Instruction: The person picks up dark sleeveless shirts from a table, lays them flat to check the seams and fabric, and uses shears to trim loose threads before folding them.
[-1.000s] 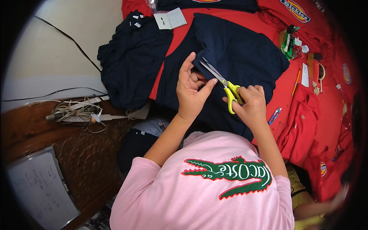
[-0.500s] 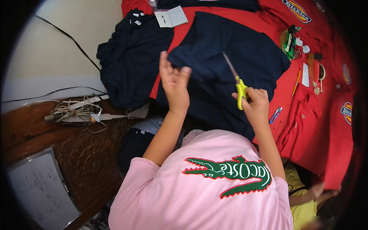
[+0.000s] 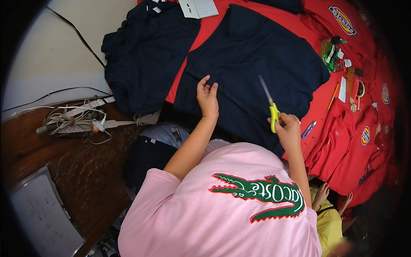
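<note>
A dark navy garment (image 3: 244,55) lies spread out in front of me, its near part draping down toward my body. My left hand (image 3: 208,102) hovers over or just at its left side, palm turned inward, fingers slightly bent and apart from the thumb, with nothing between them. In my right hand (image 3: 289,129) is a pair of scissors (image 3: 274,112) with yellow-green handles. Their long blades point away from me across the navy cloth and look closed together.
Left stands a second heap of navy garments (image 3: 150,55), beside coiled cables (image 3: 70,122). Red garments (image 3: 342,145) cover the right side. Blue thread snips (image 3: 308,129), a pencil (image 3: 333,97) and an open booklet (image 3: 199,7) lie around. A co-worker's yellow sleeve (image 3: 329,227) shows lower right.
My left hand has come down and right, away from the garment's raised edge, which now lies flatter. The scissors have shifted slightly nearer me. The co-worker's hands have lowered the red cloth.
</note>
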### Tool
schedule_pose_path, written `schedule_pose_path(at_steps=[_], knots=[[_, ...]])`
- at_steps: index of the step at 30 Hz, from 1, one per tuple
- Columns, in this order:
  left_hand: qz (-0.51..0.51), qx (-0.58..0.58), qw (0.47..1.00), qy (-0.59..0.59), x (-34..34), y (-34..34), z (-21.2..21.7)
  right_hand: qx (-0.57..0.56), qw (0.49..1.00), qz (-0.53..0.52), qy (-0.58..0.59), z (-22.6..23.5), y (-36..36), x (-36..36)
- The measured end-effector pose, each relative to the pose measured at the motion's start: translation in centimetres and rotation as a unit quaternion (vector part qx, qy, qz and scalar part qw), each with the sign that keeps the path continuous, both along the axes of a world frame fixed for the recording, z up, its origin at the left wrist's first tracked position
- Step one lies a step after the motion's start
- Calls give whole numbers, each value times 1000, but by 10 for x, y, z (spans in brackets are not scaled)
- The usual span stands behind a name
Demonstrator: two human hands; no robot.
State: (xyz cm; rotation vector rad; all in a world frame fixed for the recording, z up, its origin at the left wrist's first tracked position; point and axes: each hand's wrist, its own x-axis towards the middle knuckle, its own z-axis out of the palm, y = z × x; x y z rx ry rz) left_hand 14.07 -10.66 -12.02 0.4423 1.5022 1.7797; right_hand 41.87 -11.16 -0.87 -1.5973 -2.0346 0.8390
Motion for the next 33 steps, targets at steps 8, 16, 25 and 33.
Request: schedule_pose_path(at_steps=[8,16,25,33], knots=[[-142,89,984,55,-33,13,72,79,988,120,-62,35,30,-52],[-191,163,958,139,-19,6,120,135,981,134,-23,57,41,-74],[-215,157,954,141,-19,3,123,111,985,135,-5,49,40,-74],[-143,165,969,119,-10,8,117,76,989,129,11,37,34,-63]])
